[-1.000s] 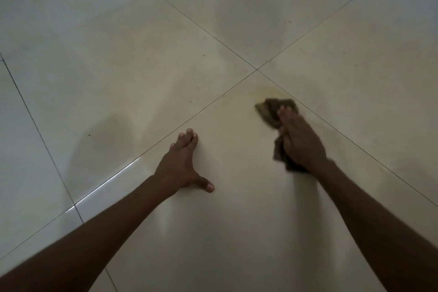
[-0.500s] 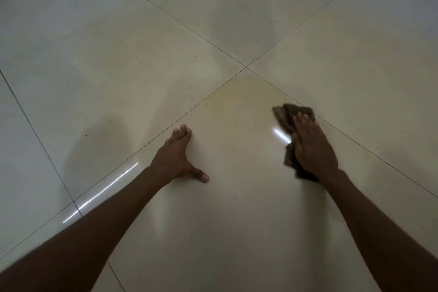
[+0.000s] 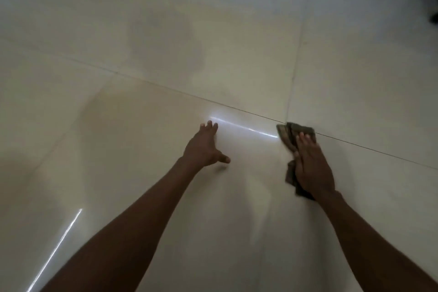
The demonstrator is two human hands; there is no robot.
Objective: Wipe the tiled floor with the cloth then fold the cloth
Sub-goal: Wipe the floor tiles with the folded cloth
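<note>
**Wiping under way, folding not begun**

The tiled floor (image 3: pixel 213 42) fills the whole view, pale and glossy, its grout lines meeting at about 2 o'clock from the picture's centre. A bright streak of reflected light lies between the two hands, and duller patches show toward 12 o'clock (whether they are damp, dirt or shadow cannot be told). No part of the floor reads plainly as finished or unfinished, so I judge the wiping to be mid-course.

The right hand (image 3: pixel 312 168), at 3 o'clock, lies flat on the cloth (image 3: pixel 290 135) with its fingers extended, pressing it to the tile rather than clutching it. The left hand (image 3: pixel 203 149), near centre, rests spread on the bare floor, holding nothing, apparently as a brace.

The cloth is a dark, crumpled wad beside the grout crossing, showing at the fingertips and beside the wrist. It is bunched, not folded, so that second step is wholly left.
</note>
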